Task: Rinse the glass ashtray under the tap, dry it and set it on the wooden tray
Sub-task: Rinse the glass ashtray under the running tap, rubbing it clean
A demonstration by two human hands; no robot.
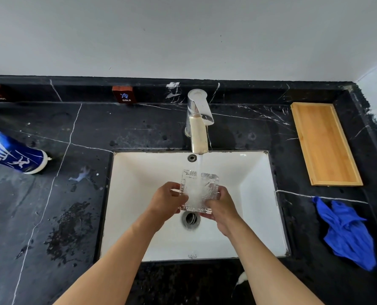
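Hands [170,200] [221,208] cupping ashtray [199,190] underwater

We reach both bare forearms forward from the lower edge, converging toward the middle. Our left hand [168,200] curls its fingers around the left edge of the glass ashtray [198,190], while our right hand [221,208] grips its near right corner, thumb on top.
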